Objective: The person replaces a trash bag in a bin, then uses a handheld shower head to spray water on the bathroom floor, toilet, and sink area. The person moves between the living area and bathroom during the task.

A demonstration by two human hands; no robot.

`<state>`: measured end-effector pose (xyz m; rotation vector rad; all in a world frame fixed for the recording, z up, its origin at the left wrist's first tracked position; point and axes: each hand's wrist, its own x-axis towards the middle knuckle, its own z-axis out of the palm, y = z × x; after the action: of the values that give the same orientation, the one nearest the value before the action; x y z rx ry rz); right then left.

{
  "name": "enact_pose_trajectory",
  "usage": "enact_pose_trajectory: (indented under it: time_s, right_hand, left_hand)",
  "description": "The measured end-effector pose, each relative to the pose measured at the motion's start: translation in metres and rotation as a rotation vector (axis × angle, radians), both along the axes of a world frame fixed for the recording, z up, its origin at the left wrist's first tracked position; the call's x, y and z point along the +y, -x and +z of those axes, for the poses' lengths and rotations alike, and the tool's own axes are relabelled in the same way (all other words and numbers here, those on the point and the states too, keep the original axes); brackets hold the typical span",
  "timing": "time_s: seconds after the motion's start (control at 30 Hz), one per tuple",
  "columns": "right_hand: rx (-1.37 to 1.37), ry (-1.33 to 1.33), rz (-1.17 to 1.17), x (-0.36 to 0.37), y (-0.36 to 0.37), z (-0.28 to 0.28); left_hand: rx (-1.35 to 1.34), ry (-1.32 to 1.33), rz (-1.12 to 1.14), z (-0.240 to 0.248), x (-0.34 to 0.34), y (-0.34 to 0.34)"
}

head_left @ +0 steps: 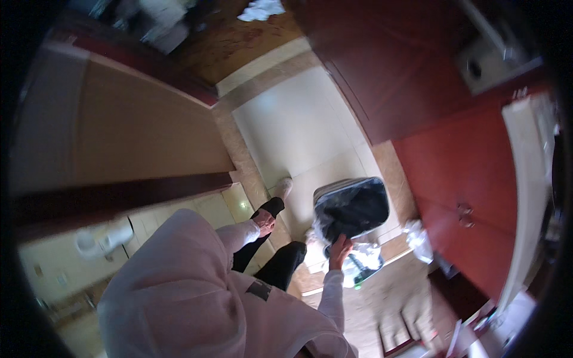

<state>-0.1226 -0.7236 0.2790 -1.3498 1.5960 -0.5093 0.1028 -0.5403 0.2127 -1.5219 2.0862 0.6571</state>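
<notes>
A rectangular waste bin [352, 206] with a dark inside and a bag over its rim is on the pale floor tiles. My right hand [340, 252] is closed on its near rim, where the bag bunches. Just below that hand sits a second container [371, 272] with clear plastic and something green in it. My left hand [264, 222] lies against my black trouser leg [280, 265], holding nothing I can see; its fingers are slightly blurred and look loosely apart.
Red cabinet doors [462, 197] stand on the right, beside a white plastic bag [419, 241]. A brown door [143, 128] is on the left. Patterned carpet [250, 45] lies beyond the stone threshold, with a white cloth [261, 9] on it.
</notes>
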Motion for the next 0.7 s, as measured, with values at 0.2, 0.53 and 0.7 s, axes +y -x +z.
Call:
enact_pose_trajectory:
  time_s: [0.2, 0.53, 0.7]
  right_hand:
    - [0.116, 0.508, 0.73, 0.001, 0.04, 0.049]
    - [0.049, 0.467, 1.906, 0.038, -0.075, 0.22]
    - [-0.439, 0.593, 2.102, 0.125, -0.141, 0.274]
  left_hand:
    - [0.291, -0.24, 0.838, 0.126, 0.044, 0.079]
    - [0.331, 0.109, 2.73, 0.155, 0.209, 0.213]
    - [0.434, 0.263, 3.106, 0.111, 0.247, 0.297]
